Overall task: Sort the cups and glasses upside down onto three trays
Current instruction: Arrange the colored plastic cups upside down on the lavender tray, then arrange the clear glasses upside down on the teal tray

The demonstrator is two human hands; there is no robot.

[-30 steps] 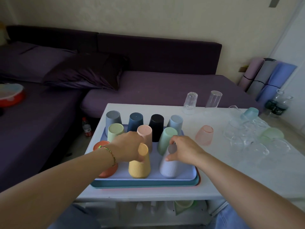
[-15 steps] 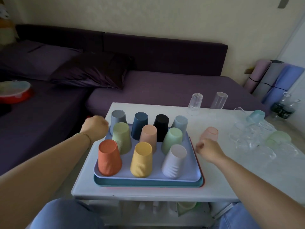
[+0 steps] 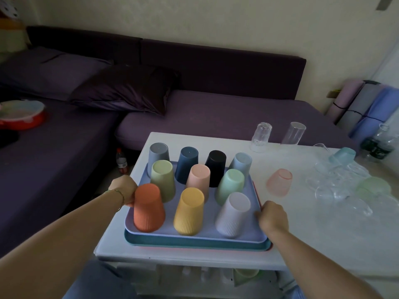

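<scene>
Ten plastic cups stand mouth down in rows on the lilac tray (image 3: 169,230), among them the orange cup (image 3: 149,208), yellow cup (image 3: 190,211) and pale cup (image 3: 233,214) along the near edge, so this tray looks full. It lies on top of a teal tray (image 3: 194,243) and a pink tray (image 3: 216,249), at the near left end of the white surface (image 3: 302,234). The left hand (image 3: 123,188) has its fingers curled on the left rim (their tips are hidden behind the orange cup). The right hand (image 3: 273,216) pinches the right rim, thumb on top. A grip on both sides keeps the load level, probably to lift the full tray off and free the two beneath. Still unsorted on the surface to the right are a pink tumbler (image 3: 279,182), a blue tumbler (image 3: 342,155), a green tumbler (image 3: 373,186) and a huddle of clear glasses (image 3: 336,186). Two tall glasses (image 3: 261,137) stand inverted at the far edge. Behind runs a purple sofa (image 3: 216,117) with a dark pillow (image 3: 123,89) and a red dish (image 3: 21,119). Rolled mats (image 3: 367,104) lean in the right corner.
</scene>
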